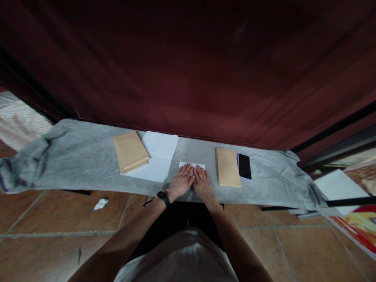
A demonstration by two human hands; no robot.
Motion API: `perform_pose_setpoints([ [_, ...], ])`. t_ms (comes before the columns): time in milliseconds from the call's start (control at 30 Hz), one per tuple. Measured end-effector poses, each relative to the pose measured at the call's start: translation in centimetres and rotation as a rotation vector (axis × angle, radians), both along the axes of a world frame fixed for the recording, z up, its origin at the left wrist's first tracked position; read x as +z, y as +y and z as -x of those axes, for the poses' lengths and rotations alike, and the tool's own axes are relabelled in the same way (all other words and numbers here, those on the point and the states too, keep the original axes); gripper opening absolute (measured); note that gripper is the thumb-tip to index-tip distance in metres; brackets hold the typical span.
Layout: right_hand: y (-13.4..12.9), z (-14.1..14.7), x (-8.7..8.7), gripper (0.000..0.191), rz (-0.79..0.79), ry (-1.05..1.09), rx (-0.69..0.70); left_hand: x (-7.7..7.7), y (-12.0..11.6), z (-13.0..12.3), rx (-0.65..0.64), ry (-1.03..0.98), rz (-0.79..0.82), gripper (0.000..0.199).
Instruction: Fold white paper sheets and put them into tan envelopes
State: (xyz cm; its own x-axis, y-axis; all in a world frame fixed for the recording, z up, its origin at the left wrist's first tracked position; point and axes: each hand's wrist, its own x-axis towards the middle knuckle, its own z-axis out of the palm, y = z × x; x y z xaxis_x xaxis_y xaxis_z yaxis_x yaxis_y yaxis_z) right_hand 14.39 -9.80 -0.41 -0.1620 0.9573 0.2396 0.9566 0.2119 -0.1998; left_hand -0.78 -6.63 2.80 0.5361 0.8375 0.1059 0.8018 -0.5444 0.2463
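Side by side, my left hand [181, 182] and my right hand [202, 184] lie flat on a small piece of white paper [191, 163], fingers stretched out and pointing away from me. Only the paper's far edge and corners show; the rest is covered by my hands. To the left, white sheets [160, 156] lie partly under brown envelopes [131, 150]. On the right is a stack of brown envelopes [228, 167], with a dark-screened phone [244, 166] beside it. My left wrist wears a black band.
A grey cloth [85, 156] covers the narrow table. Behind it hangs a dark red curtain-like sheet [188, 78]. A crumpled white scrap [101, 203] lies on the tiled floor [73, 215]. Dark bars run at both sides, and a white sheet [340, 188] lies beyond the right end.
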Motion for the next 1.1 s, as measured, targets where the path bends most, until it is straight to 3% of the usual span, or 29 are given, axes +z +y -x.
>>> perform_pose_setpoints([
  [167,0.1,-0.3,-0.4,0.054,-0.037,0.0,0.023,-1.3,0.7,-0.9,0.061,0.019,-0.001,0.066],
  [333,0.3,-0.5,-0.4,0.051,-0.064,0.018,-0.046,-2.1,1.3,-0.3,0.112,0.016,-0.033,0.067],
  [767,-0.1,-2.0,-0.4,0.052,-0.066,0.017,-0.147,-2.7,1.6,0.5,0.2,0.015,-0.056,0.067],
  [933,0.6,-1.4,0.2,0.051,-0.062,0.071,-0.187,-2.5,1.5,0.4,0.201,0.038,-0.043,0.065],
  [1100,1.7,0.8,0.7,0.052,-0.004,0.112,-0.029,-2.6,1.5,0.3,0.207,0.029,-0.039,0.061],
])
